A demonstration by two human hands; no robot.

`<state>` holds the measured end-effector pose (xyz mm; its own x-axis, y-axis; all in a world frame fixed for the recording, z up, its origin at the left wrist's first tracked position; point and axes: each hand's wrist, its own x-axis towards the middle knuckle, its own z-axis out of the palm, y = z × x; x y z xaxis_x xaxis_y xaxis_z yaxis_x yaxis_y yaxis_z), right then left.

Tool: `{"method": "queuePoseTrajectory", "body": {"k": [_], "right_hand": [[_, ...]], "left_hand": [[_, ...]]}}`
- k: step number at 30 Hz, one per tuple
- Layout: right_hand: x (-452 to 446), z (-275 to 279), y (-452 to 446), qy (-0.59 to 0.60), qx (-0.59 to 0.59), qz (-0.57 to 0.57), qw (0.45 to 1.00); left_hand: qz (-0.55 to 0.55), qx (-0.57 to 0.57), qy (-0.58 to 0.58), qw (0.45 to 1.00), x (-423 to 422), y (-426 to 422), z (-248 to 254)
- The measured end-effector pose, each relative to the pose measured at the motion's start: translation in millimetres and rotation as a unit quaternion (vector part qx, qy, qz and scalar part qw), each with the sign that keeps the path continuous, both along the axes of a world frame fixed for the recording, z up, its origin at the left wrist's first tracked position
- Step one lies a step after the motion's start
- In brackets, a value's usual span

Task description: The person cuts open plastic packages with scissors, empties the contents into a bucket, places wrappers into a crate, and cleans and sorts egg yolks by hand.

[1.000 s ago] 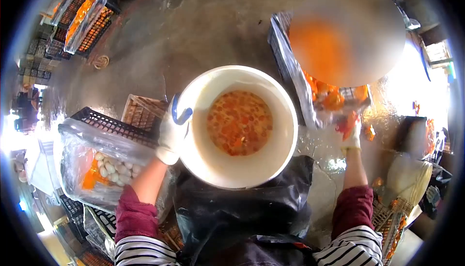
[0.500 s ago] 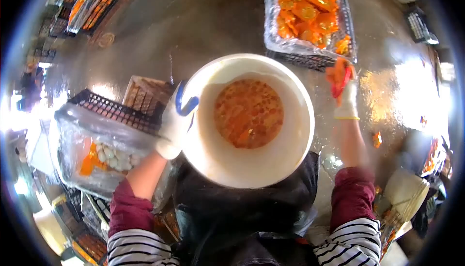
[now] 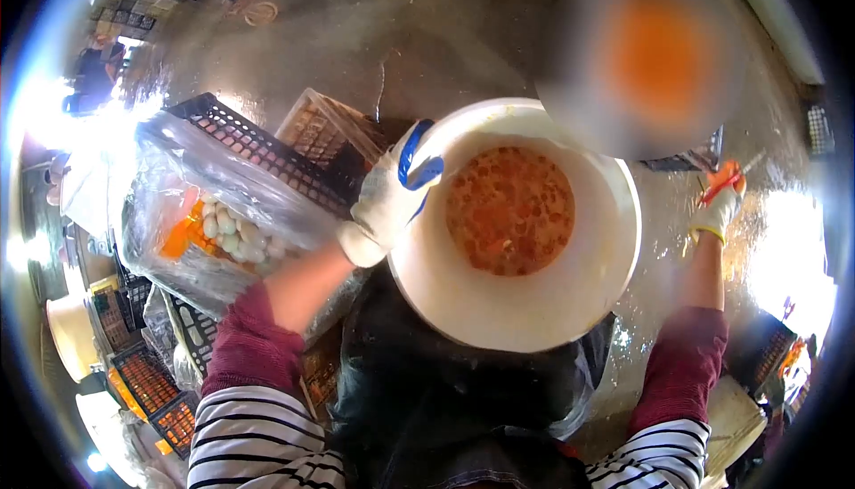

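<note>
My left hand (image 3: pixel 387 197), in a white glove with blue fingertips, is closed on the left rim of a large white bucket (image 3: pixel 534 313). Inside the bucket lies cloudy liquid with many orange-red round pieces (image 3: pixel 509 211). Out to the right, my right hand (image 3: pixel 720 207), gloved in white with a yellow cuff, is closed around something red and orange. A thin pale strip shows beside its fingers, but I cannot make out the item. This hand is apart from the bucket, below a dark crate (image 3: pixel 686 159) mostly hidden by a round blur.
A plastic-lined black crate (image 3: pixel 254 146) at left holds pale oval items (image 3: pixel 233 229) and an orange packet (image 3: pixel 183 232). Behind it stands a brown crate (image 3: pixel 322 133). More crates with orange contents (image 3: pixel 147 371) are at lower left. Wet floor (image 3: pixel 445 35) stretches ahead.
The view has shifted, so the bucket and both hands appear farther right. My right hand still holds the red and orange item, and my left hand stays on the rim.
</note>
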<state>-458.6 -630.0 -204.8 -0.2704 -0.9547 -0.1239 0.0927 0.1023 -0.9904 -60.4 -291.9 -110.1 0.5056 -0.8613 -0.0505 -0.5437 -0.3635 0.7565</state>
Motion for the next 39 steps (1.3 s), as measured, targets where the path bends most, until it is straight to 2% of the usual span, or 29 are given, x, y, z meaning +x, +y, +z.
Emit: {"method": "queuePoseTrajectory", "body": {"k": [2, 3, 5, 8, 10, 11, 13, 14, 16, 18, 19, 22, 23, 26, 28, 31, 32, 34, 35, 39], "right_hand": [[-5.1, -11.9, -12.4, -0.062, -0.015, -0.068, 0.996], [-28.4, -44.2, -32.7, -0.089, 0.009, -0.043, 0.995], [-22.0, -38.4, -34.8, -0.094, 0.073, -0.022, 0.993], [-26.3, -57.0, -56.7, 0.02, 0.088, 0.161, 0.983], [-3.7, -70.4, -56.1, 0.08, 0.013, 0.263, 0.961], [15.8, -69.4, -49.9, 0.092, -0.008, 0.306, 0.948], [81.9, -41.7, -40.6, 0.005, 0.095, 0.375, 0.922], [113.1, -22.2, -36.4, -0.065, 0.185, 0.408, 0.892], [170.3, 25.6, -1.0, 0.019, 0.183, 0.442, 0.878], [196.0, 11.9, -11.0, -0.11, 0.184, 0.542, 0.812], [202.6, 14.2, -14.4, -0.122, 0.209, 0.561, 0.792], [203.3, 56.9, 15.1, -0.05, 0.204, 0.516, 0.83], [201.0, 47.7, 21.3, 0.0, 0.207, 0.454, 0.867], [155.3, 44.4, 30.4, -0.092, 0.264, 0.459, 0.844], [114.0, 34.8, 34.2, -0.159, 0.274, 0.524, 0.791], [74.4, 34.2, 69.8, -0.136, 0.281, 0.438, 0.843], [64.9, 42.2, 82.9, -0.144, 0.293, 0.434, 0.84], [53.2, 61.0, 105.5, -0.051, 0.29, 0.4, 0.868], [65.1, 100.3, 133.0, -0.074, 0.277, 0.345, 0.893], [39.3, 98.0, 166.2, -0.047, 0.223, 0.411, 0.883]], "left_hand": [[-0.014, -0.023, 0.049, 0.998, 1.6, -1.9, 3.1], [-0.015, -0.039, 0.048, 0.998, 2.3, -1.6, -2.3], [-0.005, -0.033, 0.097, 0.995, 1.4, -3.6, -0.8], [-0.001, -0.025, 0.109, 0.994, -3.0, -7.3, 13.9], [0.001, -0.028, 0.075, 0.997, -5.4, -6.7, 15.6], [0.007, -0.013, 0.104, 0.994, -3.8, -4.3, 9.2], [0.016, 0.012, 0.155, 0.988, 3.2, -0.7, -4.6], [0.013, 0.0, 0.123, 0.992, 2.9, -2.4, -1.9], [0.01, -0.026, 0.059, 0.998, -3.2, -5.0, 4.3], [0.018, 0.005, 0.051, 0.999, -7.3, -5.3, 18.6], [0.016, 0.014, 0.044, 0.999, -5.3, -3.7, 15.6], [0.012, -0.005, 0.047, 0.999, 0.5, 0.0, 0.0], [0.015, -0.007, 0.039, 0.999, 1.4, 1.8, -4.0], [0.012, -0.029, 0.045, 0.998, 3.7, 6.5, -15.6], [0.012, -0.042, 0.054, 0.998, 5.0, 7.3, -22.5], [0.028, -0.022, 0.098, 0.995, 3.3, 5.6, -19.5], [0.023, -0.029, 0.104, 0.994, 3.2, 5.4, -18.0], [0.011, -0.034, 0.087, 0.996, 3.0, 5.3, -16.8], [0.008, -0.032, 0.065, 0.997, 4.1, 5.3, -17.6], [-0.005, -0.028, 0.012, 1.0, 2.8, 5.0, -1.3]]}}
